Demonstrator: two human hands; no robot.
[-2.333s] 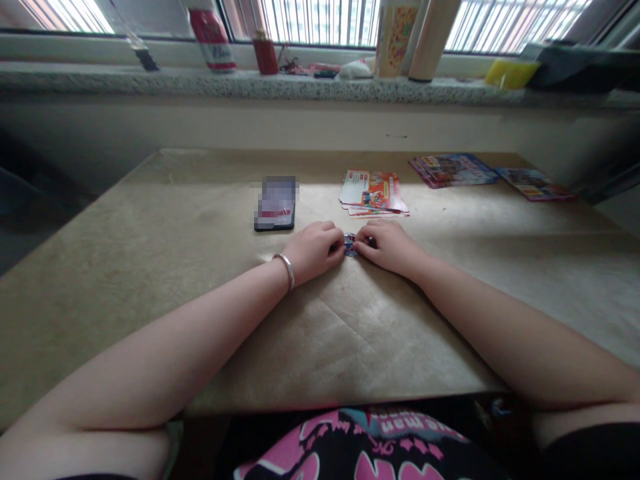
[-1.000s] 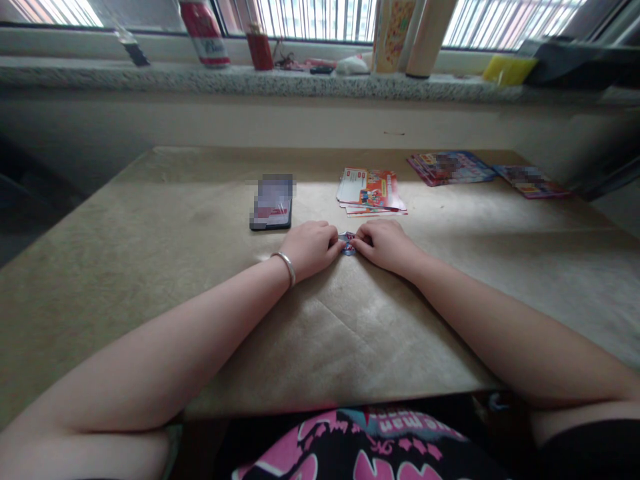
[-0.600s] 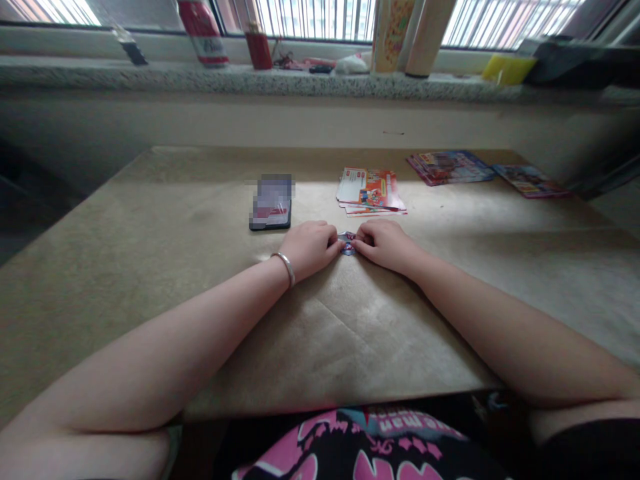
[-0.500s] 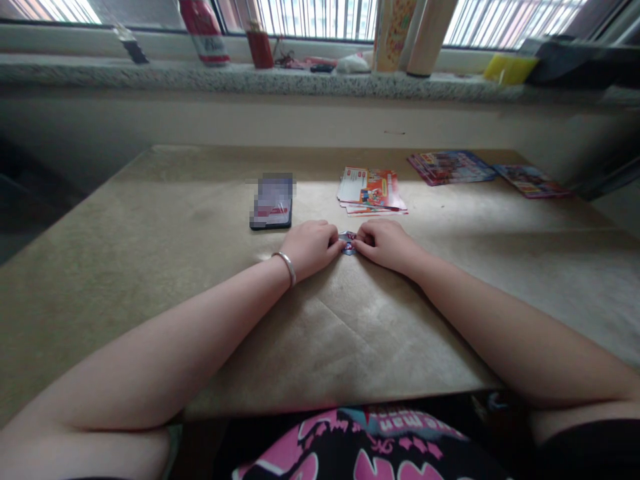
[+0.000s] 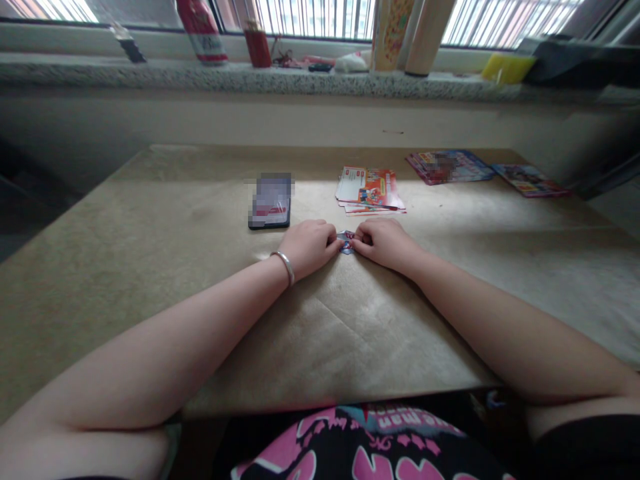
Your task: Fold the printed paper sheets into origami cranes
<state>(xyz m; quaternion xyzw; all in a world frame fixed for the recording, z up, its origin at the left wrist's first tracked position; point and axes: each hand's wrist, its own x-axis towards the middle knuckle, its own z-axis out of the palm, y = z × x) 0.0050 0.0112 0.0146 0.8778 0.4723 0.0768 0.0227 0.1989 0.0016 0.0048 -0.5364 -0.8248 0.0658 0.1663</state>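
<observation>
Between my two hands, low over the table (image 5: 330,347), is a small shiny printed piece (image 5: 346,243) in silver, blue and red. My left hand (image 5: 313,245), with a silver bangle at the wrist, pinches its left side between thumb and curled fingers. The thumb and bent fingers of my right hand (image 5: 384,241) close on its right side. Most of both edges is hidden under the fingertips, and I cannot tell exactly what the piece is. Just beyond the hands lies a stack of red and white printed cards (image 5: 371,189).
A phone-like dark device (image 5: 271,201), partly pixelated, lies left of the cards. Colourful cards or booklets (image 5: 467,167) and another pile (image 5: 531,180) lie at the back right. On the stone windowsill (image 5: 300,82) stand a red can (image 5: 201,30), bottles and a yellow object (image 5: 509,68).
The view has shifted very slightly. Both hands keep their pinch on the shiny piece, whose visible surface looks slightly changed between the fingers.
</observation>
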